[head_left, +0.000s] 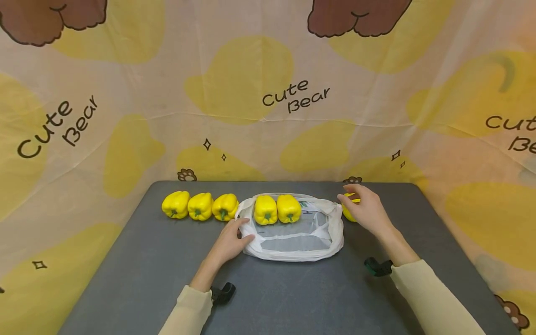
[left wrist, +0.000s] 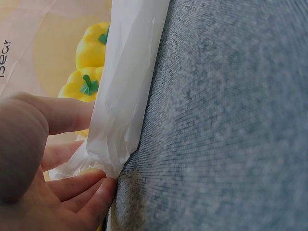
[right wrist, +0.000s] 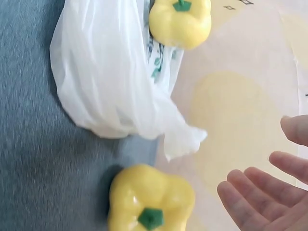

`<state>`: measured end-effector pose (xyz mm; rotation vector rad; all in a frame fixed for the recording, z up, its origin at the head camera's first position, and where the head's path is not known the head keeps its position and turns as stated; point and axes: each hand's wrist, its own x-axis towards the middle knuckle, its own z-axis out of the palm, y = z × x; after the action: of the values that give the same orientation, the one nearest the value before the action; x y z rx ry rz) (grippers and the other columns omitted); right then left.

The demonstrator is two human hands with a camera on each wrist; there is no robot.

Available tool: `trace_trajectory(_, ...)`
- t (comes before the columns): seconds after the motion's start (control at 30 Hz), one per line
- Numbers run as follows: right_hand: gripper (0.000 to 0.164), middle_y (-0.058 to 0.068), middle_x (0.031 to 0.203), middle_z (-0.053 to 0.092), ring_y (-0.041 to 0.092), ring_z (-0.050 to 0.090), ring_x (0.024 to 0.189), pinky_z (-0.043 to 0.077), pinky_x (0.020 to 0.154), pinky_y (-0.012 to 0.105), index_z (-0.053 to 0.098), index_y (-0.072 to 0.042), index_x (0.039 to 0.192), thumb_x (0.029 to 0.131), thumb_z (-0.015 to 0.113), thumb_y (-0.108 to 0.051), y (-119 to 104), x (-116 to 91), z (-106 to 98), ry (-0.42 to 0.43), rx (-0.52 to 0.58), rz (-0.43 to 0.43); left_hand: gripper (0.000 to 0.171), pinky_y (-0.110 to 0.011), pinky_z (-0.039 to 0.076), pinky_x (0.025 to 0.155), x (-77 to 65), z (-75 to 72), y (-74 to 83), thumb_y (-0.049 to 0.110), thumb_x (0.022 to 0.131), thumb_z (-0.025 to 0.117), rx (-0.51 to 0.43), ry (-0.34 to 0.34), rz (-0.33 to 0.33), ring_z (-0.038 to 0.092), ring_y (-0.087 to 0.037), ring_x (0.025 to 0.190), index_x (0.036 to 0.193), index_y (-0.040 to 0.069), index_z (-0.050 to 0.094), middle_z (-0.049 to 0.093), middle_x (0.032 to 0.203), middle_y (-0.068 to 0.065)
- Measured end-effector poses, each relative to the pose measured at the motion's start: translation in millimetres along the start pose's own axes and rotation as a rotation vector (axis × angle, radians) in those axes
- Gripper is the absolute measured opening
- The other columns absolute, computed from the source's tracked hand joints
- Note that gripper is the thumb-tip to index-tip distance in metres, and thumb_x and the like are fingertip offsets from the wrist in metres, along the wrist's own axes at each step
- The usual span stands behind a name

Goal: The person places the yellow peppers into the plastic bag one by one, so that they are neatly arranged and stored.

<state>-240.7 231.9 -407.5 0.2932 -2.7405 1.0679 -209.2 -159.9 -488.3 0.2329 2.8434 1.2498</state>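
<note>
A white plastic bag (head_left: 293, 256) lies with its mouth spread wide on the grey table. Two yellow bell peppers (head_left: 277, 209) sit side by side toward the back left of its opening. My left hand (head_left: 228, 242) grips the bag's left rim; in the left wrist view its fingers (left wrist: 89, 190) are at the gathered plastic. Past the bag's right end, my right hand (head_left: 366, 209) hovers by another yellow bell pepper (right wrist: 151, 197), partly hiding it in the head view. The right wrist view shows those fingers spread, holding nothing, apart from the pepper.
Three more yellow bell peppers (head_left: 200, 206) stand in a row left of the bag, the nearest close beside its rim. Behind the grey table (head_left: 293, 298) hangs a patterned cloth (head_left: 268, 139), which also runs along both sides.
</note>
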Motion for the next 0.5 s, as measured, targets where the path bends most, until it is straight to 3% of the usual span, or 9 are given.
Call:
trace_trajectory(0.27, 0.046, 0.027, 0.129, 0.061, 0.044, 0.06, 0.114, 0.05, 0.094, 0.058, 0.058, 0.004, 0.133, 0.101, 0.063, -0.029, 15.3, -2.8, -8.5, 0.078, -0.002, -0.006, 0.05, -0.043, 0.047, 0.086, 0.8, 0.6, -0.8, 0.02, 0.093, 0.074, -0.004, 0.004, 0.015, 0.055, -0.025, 0.099, 0.138, 0.004, 0.059, 0.057, 0.126, -0.016)
trace_trajectory(0.5, 0.053, 0.027, 0.128, 0.06, 0.045, 0.058, 0.114, 0.048, 0.094, 0.061, 0.056, 0.005, 0.136, 0.103, 0.06, -0.036, 29.8, -5.3, -13.1, 0.141, -0.023, 0.013, 0.049, -0.044, 0.048, 0.088, 1.3, 0.9, -0.9, 0.019, 0.093, 0.074, -0.012, 0.004, 0.01, 0.056, -0.026, 0.1, 0.138, 0.004, 0.06, 0.057, 0.127, -0.016)
